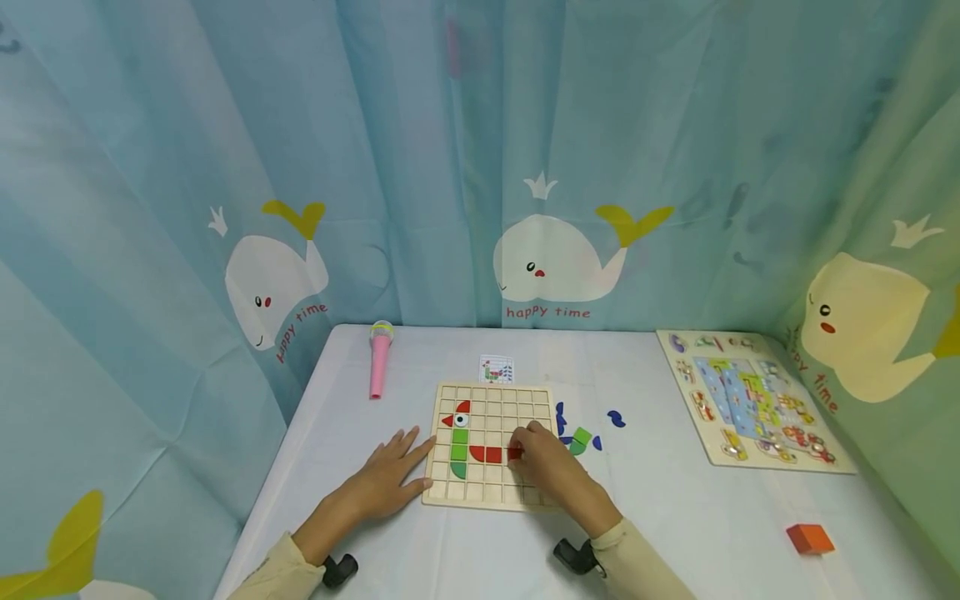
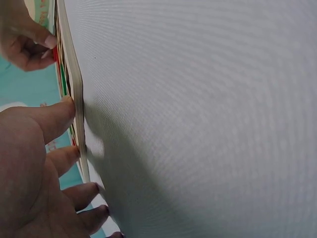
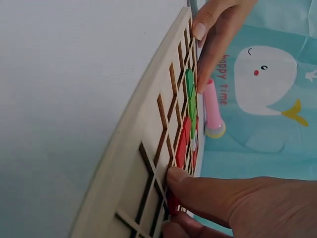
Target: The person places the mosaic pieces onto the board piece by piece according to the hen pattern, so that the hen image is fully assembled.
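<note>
Left hand [image 2: 29, 173] fingers flat against grid board [image 2: 74, 89] edge.

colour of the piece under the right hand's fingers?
Red piece, pressed into the grid board by the right hand; head view shows it best.

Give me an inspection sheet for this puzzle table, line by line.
Surface: white table, lit evenly.
Job's things: wooden grid board with red and green pieces set in it; a red piece under the right fingertips; pattern card behind the board.
Clutter: loose blue and green pieces right of the board; pink toy microphone; second puzzle board far right; orange block.
Hands: left hand flat, fingers against the board's left edge; right hand pinches the red piece.
Cables: nothing seen.
Surroundings: blue whale-print curtain on three sides.
</note>
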`<state>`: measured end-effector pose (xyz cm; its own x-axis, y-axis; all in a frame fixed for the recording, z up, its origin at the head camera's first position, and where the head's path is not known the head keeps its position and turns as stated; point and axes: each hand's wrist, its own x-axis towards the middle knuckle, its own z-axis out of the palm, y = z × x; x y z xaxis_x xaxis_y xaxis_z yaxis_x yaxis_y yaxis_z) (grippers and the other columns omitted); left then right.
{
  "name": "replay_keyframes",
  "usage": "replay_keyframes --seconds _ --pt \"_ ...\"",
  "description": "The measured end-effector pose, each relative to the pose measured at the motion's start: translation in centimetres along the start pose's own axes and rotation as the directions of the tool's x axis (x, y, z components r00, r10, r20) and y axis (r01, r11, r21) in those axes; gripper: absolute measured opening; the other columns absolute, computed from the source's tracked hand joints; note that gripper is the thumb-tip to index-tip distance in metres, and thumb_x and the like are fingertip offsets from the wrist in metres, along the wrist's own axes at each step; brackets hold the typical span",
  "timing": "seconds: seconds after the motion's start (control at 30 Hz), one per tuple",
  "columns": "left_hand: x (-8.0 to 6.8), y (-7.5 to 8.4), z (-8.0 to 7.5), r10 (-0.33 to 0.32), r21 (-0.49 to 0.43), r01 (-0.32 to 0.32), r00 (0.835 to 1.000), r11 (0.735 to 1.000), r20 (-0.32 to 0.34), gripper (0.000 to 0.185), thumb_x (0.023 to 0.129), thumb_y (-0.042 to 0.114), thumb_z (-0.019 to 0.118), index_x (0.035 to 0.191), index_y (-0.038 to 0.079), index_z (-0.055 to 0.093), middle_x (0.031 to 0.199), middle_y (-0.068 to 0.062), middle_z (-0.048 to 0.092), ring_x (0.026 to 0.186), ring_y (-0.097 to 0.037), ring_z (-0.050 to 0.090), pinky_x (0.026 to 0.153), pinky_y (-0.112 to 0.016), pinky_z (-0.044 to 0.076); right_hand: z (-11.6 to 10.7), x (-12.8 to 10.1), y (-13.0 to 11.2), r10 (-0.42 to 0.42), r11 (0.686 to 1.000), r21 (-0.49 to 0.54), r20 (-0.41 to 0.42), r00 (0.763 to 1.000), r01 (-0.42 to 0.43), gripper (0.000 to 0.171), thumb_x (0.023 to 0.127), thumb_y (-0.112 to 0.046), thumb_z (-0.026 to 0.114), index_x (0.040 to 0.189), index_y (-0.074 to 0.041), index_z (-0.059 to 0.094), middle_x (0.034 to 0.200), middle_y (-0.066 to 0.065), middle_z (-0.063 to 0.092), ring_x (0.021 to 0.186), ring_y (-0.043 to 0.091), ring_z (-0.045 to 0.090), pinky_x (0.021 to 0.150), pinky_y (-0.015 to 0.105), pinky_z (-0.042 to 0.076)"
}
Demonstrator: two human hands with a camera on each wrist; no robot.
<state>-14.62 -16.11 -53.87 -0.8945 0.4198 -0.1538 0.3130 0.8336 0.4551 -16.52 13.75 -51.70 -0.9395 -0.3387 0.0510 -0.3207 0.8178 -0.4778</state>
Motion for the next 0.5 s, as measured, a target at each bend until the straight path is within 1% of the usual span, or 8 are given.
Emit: replay_keyframes --seconds 0.13,0.27,0.5 --pt "0.08 -0.13 0.03 0.005 0.001 -0.005 1.0 1.0 0.003 0.066 0.107 0.044 0.061 0.165 0.021 0.04 0.173 -0.016 0.029 0.16 -0.044 0.023 0.126 -0.067 0.023 -0.09 0.42 -0.23 0.016 1.0 -0.011 0.029 0.999 -0.015 0.016 0.088 -0.002 0.084 0.098 -0.007 0.072 0.09 0.004 0.06 0.078 0.013 0.05 0.07 0.029 0.051" --pt "0.13 -0.22 0.05 0.006 0.0 -0.006 1.0 1.0 0.004 0.066 0.107 0.045 0.061 0.165 0.021 0.04 0.173 -0.016 0.029 0.16 -0.044 0.023 0.126 -0.067 0.023 0.02 0.54 -0.27 -0.022 0.999 -0.024 0.033 0.999 0.023 0.018 0.087 0.001 0.084 0.1 -0.005 0.072 0.091 0.005 0.061 0.078 0.014 0.053 0.07 0.031 0.053" --pt "0.22 -0.32 0.25 0.004 0.011 -0.004 1.0 1.0 0.002 0.066 0.106 0.046 0.061 0.165 0.021 0.04 0.173 -0.015 0.029 0.16 -0.043 0.023 0.126 -0.066 0.023 0.16 0.39 -0.1 -0.012 1.0 -0.002 0.052 0.999 0.013 0.019 0.089 0.006 0.078 0.102 -0.007 0.072 0.094 0.004 0.061 0.081 0.014 0.054 0.076 0.033 0.056"
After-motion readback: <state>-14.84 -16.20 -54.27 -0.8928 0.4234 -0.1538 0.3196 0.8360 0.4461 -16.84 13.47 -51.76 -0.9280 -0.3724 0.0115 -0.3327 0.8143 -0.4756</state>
